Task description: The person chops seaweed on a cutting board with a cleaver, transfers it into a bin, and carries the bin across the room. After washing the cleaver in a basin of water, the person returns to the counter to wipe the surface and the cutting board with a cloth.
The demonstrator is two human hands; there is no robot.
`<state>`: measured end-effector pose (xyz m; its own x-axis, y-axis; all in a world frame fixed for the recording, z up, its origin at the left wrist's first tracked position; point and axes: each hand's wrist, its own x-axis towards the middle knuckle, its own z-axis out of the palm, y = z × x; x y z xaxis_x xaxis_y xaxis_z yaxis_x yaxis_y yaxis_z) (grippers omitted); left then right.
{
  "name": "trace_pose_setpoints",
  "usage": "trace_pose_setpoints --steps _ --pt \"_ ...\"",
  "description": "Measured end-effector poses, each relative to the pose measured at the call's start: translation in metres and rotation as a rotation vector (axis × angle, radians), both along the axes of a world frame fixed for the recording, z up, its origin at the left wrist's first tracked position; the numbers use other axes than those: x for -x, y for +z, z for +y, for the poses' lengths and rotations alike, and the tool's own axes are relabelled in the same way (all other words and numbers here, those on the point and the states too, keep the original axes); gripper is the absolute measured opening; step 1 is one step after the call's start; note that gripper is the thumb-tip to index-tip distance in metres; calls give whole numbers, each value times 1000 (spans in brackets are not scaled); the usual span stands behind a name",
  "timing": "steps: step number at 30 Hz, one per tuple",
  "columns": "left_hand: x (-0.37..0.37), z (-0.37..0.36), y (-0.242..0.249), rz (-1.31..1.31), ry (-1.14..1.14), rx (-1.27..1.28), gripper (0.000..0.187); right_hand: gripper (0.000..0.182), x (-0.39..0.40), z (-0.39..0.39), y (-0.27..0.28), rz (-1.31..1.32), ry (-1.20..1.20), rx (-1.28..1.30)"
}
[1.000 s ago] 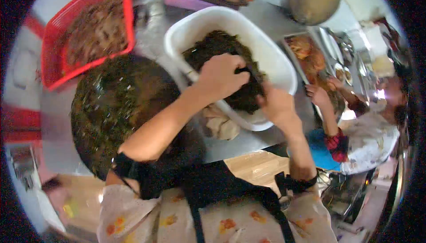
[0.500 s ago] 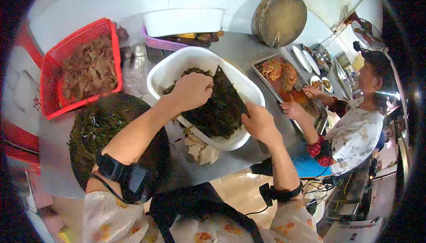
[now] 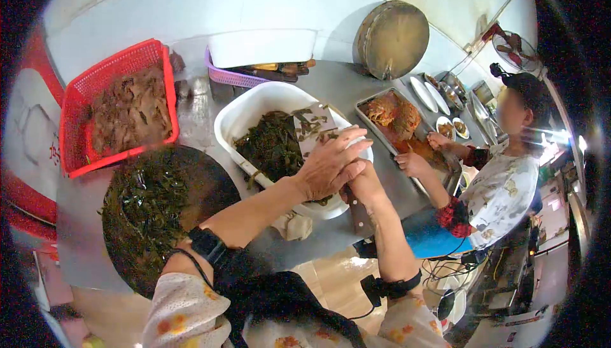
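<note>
A cleaver (image 3: 310, 133) is in my right hand (image 3: 365, 186), its wide blade over the white tub (image 3: 230, 101) and dotted with dark green strips. Its handle sticks out below my fist. My left hand (image 3: 331, 160) has its fingers stretched out across the lower part of the blade, against my right hand. Chopped dark green strips, like seaweed, (image 3: 270, 147) lie heaped in the tub. More of these strips cover the left part of a round, dark chopping board (image 3: 213, 179) under my left forearm.
A red basket (image 3: 118, 65) with brownish sliced pieces stands at the left. At the back are a purple basket (image 3: 232, 79), a white container (image 3: 261, 48) and an upright round board (image 3: 393, 39). A co-worker (image 3: 506, 182) at the right grips a metal tray (image 3: 366, 107) of reddish food. A crumpled cloth (image 3: 294, 226) lies before the tub.
The heap of strips on the blade has dropped into the tub, leaving scattered bits. My left hand has moved right and opened from a fist; my right hand has shifted slightly left.
</note>
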<state>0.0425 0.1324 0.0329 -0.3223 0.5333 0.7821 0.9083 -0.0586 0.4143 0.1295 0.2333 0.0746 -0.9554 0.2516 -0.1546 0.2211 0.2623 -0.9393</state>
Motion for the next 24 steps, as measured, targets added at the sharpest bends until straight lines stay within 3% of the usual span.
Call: trace_pose_setpoints --steps 2,4,6,8,10,12,14,16,18,20,22,24 --pt "-2 8 -11 -178 -121 -42 56 19 1 3 -1 39 -19 11" --pt "-1 7 -14 -164 -163 13 60 20 -3 6 -3 61 58 10" --pt "2 13 -22 38 23 129 59 15 -6 4 -1 57 62 71" --pt "14 15 -27 -66 -44 29 57 12 -8 7 -3 50 74 135" --pt "18 14 -26 140 167 175 54 8 -14 14 -7 38 118 91" --pt "27 20 -33 38 133 110 53 7 -18 15 -7 38 107 75" --pt "35 26 -47 -2 297 113 54 6 -25 13 -3 15 92 30" --pt "61 30 -78 -38 518 273 56 6 -36 8 8 -12 80 55" --pt "75 8 -76 -387 589 527 54 7 -48 8 18 -51 67 79" --pt "74 -26 -48 -149 623 1115 45 8 -59 15 25 10 -7 32" --pt "80 -40 -36 -241 548 1238 35 8 -62 20 32 88 31 22" --pt "81 -57 -29 -120 540 1138 29 8 -56 16 39 67 -89 -54"
